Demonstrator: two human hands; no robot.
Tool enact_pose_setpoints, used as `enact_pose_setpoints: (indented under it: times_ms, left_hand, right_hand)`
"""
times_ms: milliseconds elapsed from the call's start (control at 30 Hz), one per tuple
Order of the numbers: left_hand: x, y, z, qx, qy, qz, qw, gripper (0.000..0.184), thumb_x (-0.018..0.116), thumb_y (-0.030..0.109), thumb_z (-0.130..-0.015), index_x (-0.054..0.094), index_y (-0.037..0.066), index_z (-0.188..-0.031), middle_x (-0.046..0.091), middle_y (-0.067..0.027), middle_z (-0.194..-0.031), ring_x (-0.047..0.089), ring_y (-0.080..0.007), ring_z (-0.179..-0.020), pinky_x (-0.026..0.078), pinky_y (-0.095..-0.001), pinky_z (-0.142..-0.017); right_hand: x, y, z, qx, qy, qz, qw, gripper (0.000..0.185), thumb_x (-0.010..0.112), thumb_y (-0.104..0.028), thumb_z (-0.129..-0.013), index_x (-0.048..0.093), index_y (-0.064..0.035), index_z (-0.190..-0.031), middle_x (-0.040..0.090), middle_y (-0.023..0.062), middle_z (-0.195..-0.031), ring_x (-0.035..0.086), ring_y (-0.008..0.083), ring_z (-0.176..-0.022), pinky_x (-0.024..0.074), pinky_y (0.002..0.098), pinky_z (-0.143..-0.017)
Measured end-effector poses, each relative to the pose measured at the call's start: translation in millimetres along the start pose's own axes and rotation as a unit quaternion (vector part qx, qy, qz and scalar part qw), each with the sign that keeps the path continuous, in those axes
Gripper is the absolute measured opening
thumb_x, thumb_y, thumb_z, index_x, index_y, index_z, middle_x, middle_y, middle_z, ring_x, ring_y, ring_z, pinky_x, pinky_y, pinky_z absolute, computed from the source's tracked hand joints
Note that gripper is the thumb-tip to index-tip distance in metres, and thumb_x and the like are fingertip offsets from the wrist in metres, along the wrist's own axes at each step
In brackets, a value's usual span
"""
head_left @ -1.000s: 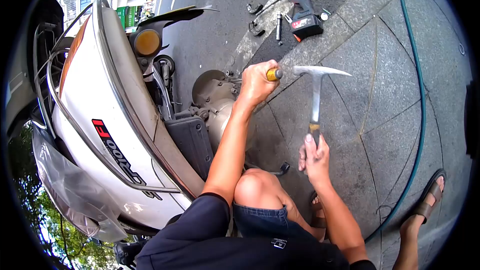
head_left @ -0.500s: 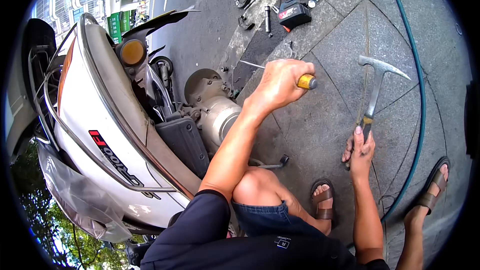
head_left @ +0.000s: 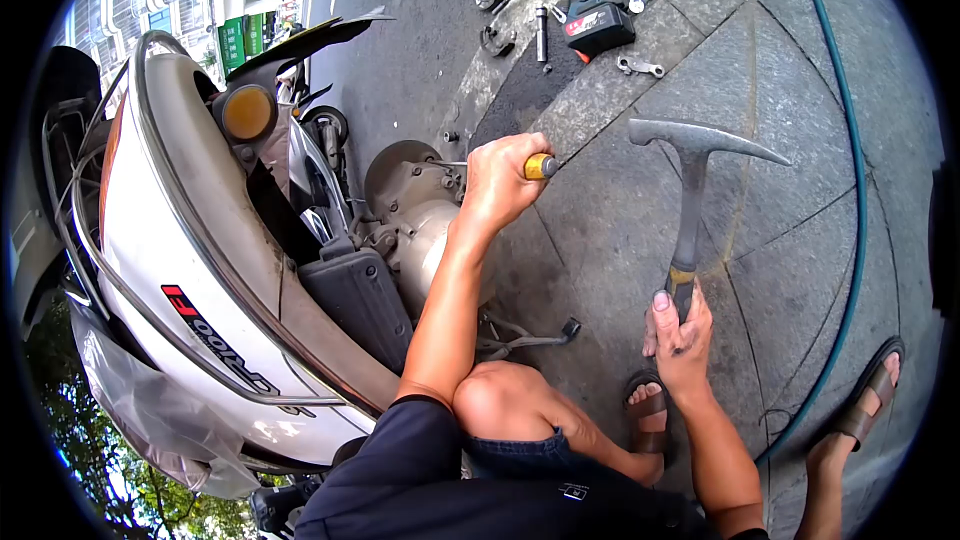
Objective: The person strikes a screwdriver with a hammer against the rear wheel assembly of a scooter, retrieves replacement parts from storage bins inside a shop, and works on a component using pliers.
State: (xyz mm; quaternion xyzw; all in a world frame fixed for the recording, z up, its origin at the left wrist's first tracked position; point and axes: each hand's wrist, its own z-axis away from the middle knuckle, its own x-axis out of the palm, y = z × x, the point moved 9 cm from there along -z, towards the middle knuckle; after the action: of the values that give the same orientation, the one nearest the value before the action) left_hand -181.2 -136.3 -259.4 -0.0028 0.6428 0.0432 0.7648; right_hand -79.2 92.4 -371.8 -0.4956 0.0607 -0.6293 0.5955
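Note:
My left hand (head_left: 500,180) is closed around a screwdriver whose yellow handle (head_left: 540,166) sticks out to the right of the fist. Its thin shaft points left, and the tip is at or very near the round metal engine cover (head_left: 405,175) of the white scooter (head_left: 210,250). I cannot tell whether it touches. In my right hand (head_left: 685,345) is a pick hammer (head_left: 692,195), gripped low on its dark handle. The hammer stands head up, its pointed end toward the right, apart from the screwdriver.
On the ground ahead lie a cordless power tool with a black battery (head_left: 598,30), a socket extension (head_left: 541,35), a small metal lever (head_left: 640,67) and curved brake shoes (head_left: 495,40). A green hose (head_left: 850,140) runs along the right. A kickstand (head_left: 535,340) is near my knee.
My left hand has moved left, bringing the screwdriver tip to the engine cover. My right hand has carried the hammer left, closer to the screwdriver.

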Motion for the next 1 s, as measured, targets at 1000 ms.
enact_pose_setpoints:
  times_ms: [1000]
  left_hand:
    - [-7,-16,-10,-0.047,0.015,-0.009,0.999,0.017,0.063,0.001,-0.067,0.062,0.007,-0.083,0.064,-0.0125,-0.08,0.063,-0.0324,-0.08,0.049,-0.0392,-0.069]
  right_hand:
    - [18,15,-3,-0.057,0.008,-0.108,0.993,0.032,0.054,-0.029,-0.095,0.044,0.0007,-0.099,0.049,0.0024,-0.06,0.045,0.009,-0.044,0.0389,0.0245,-0.04]
